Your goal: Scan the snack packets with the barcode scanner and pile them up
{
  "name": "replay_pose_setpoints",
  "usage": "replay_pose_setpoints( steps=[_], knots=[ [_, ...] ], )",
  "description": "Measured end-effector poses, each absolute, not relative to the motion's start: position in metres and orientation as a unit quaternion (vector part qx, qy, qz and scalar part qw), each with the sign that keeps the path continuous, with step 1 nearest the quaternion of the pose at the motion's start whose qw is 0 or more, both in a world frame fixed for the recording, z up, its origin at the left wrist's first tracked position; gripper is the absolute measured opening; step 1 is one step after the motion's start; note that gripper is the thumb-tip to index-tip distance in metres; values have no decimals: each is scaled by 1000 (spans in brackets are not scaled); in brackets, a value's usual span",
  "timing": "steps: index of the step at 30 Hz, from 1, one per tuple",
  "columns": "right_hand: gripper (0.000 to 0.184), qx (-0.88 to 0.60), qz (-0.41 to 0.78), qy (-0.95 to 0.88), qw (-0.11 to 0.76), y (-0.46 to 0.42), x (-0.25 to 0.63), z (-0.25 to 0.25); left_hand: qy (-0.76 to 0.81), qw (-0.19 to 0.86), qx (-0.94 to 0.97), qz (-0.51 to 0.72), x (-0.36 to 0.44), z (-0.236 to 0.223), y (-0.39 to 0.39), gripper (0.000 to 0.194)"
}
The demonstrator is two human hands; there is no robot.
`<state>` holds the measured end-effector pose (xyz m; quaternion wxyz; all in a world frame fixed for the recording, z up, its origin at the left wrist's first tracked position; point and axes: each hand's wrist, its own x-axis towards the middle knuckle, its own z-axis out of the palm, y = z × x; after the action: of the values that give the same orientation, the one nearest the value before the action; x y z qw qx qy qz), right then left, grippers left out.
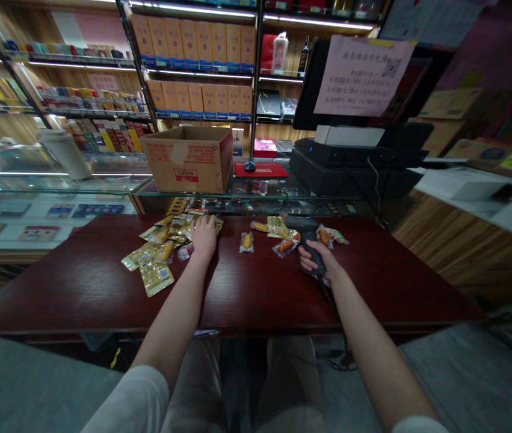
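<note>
My right hand (319,260) is wrapped round the grip of a black barcode scanner (303,231), whose head points left over the table. My left hand (203,236) rests on the right side of a pile of gold snack packets (156,275); its fingertips bend down among them, and whatever they hold is hidden. A single small yellow snack in clear wrap (246,242) lies between my hands. Near the scanner are several more wrapped snacks, among them an orange-brown one (285,246) and a gold packet (276,226).
Behind the dark red table (246,294) runs a glass counter with a cardboard box (188,161), a mouse (249,166) on a red mat and a monitor (364,78) with a paper sign. A white cup (64,153) stands left. The scanner's cable hangs over the table's front edge.
</note>
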<state>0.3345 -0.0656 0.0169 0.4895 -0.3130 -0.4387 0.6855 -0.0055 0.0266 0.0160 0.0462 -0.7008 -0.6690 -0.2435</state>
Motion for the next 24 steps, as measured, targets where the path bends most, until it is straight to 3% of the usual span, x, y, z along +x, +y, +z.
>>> replay_pose_setpoints(
  steps=[4,9,17,21,24],
  knots=[
    [35,-311,686,-436,493,-65,335,16,-682,47,-704,-194,-4,-2,30,43],
    [27,-309,685,-438,493,-65,335,17,-662,65,-711,-227,10,3,27,50],
    [32,-313,688,-445,481,-65,336,18,-606,-55,-785,-116,56,1,9,53],
    [32,-310,693,-445,476,-66,336,18,-615,-75,-766,-169,47,-4,18,33],
    [34,-306,699,-448,466,-66,335,16,-598,-173,-730,-281,39,-6,25,31]
  ],
)
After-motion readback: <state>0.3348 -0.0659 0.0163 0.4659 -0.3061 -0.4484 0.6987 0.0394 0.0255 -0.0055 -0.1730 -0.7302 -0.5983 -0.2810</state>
